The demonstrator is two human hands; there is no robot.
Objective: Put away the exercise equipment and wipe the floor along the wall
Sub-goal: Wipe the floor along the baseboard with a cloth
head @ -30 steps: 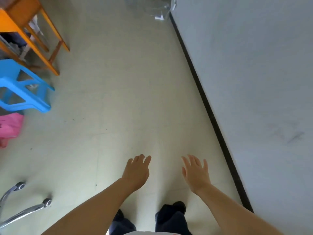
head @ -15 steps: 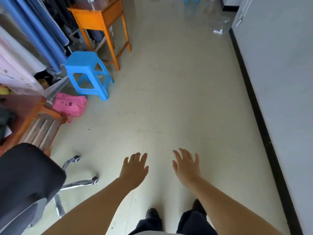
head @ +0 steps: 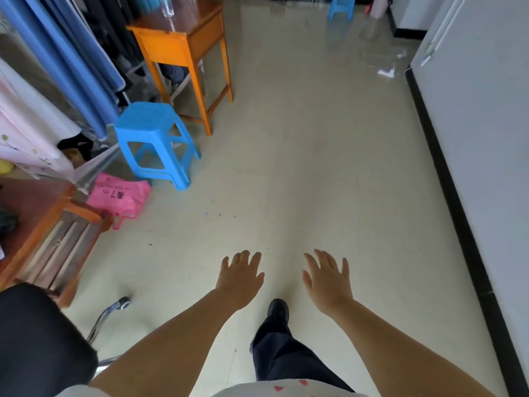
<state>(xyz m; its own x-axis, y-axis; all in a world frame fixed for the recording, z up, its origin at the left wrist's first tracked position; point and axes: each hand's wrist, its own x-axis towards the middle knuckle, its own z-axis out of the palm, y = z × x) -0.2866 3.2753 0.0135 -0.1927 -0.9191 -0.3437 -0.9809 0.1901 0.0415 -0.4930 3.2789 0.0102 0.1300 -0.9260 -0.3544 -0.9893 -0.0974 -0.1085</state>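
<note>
Both hands, the left hand (head: 240,277) and right hand (head: 327,282), are spread and holding nothing over the floor (head: 300,167); no exercise gear is showing, so I think walking and finding it is next

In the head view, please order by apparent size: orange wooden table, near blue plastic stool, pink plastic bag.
1. Orange wooden table
2. Near blue plastic stool, though nearer the camera, so unsure
3. Pink plastic bag
</note>
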